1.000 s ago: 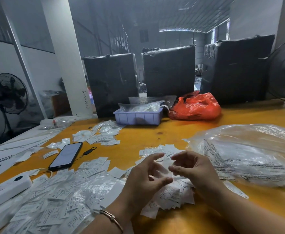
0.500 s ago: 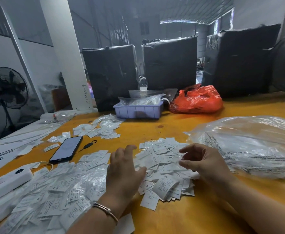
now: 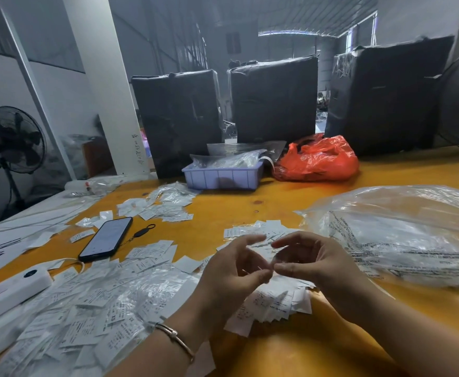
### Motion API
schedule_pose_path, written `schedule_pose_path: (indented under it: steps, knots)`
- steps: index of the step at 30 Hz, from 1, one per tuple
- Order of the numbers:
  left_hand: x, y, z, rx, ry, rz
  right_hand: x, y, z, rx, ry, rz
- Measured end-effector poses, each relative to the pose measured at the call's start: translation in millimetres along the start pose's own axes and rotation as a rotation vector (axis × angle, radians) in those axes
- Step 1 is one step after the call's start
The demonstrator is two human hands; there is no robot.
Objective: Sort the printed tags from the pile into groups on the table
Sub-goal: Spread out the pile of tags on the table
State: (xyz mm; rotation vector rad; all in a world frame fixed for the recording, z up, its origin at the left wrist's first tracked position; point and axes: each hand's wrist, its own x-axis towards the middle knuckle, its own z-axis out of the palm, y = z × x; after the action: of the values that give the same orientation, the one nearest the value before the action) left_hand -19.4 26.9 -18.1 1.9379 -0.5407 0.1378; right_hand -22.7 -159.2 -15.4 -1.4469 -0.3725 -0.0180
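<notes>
1. Both hands hover above the pile [image 3: 273, 303] of tags: left hand [image 3: 231, 276] and right hand [image 3: 308, 263] meet at thumb and forefinger tips, pinching something too blurred to identify.
2. Tags in the pile lie flat, pointing every way.
3. Left of the pile: loose tags [image 3: 86, 303], phone [image 3: 105, 238]. Right: clear bag [image 3: 402, 235].
4. Behind the pile, bare desk [image 3: 250, 210] reaches the tray [image 3: 222, 178].

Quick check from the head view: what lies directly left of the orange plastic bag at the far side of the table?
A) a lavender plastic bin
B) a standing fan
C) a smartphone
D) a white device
A: the lavender plastic bin, holding clear packets, sits just left of the orange plastic bag; the smartphone lies nearer, farther left.
</notes>
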Motion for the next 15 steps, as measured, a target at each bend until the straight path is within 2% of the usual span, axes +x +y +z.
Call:
schedule_pose_path:
  steps: [3, 5, 7, 9, 12, 15]
  knots:
    - [-1.2, -3.0, -5.5, 0.004, 0.013, -0.062, -1.0, -3.6, 0.9, -0.150, 0.058, -0.062]
    - [-2.4, -5.2, -10.5, -0.004, 0.045, -0.098, -1.8, -6.0, -2.6, -0.381, 0.066, -0.109]
    - [-2.3, -7.3, -15.1, -0.046, 0.087, -0.133, -3.1, -7.1, -5.2, -0.635, -0.042, -0.135]
    - [-2.2, -8.2, -17.6, -0.082, 0.126, -0.166, -3.5, -4.8, -3.2, -0.783, -0.189, -0.142]
    - [-2.7, -6.7, -18.5, -0.108, 0.160, -0.209, -2.0, 3.3, 1.7, -0.948, -0.270, -0.176]
    - [-2.7, -5.5, -19.6, -0.153, 0.154, -0.225, -0.9, 5.1, 2.3, -0.927, -0.174, -0.186]
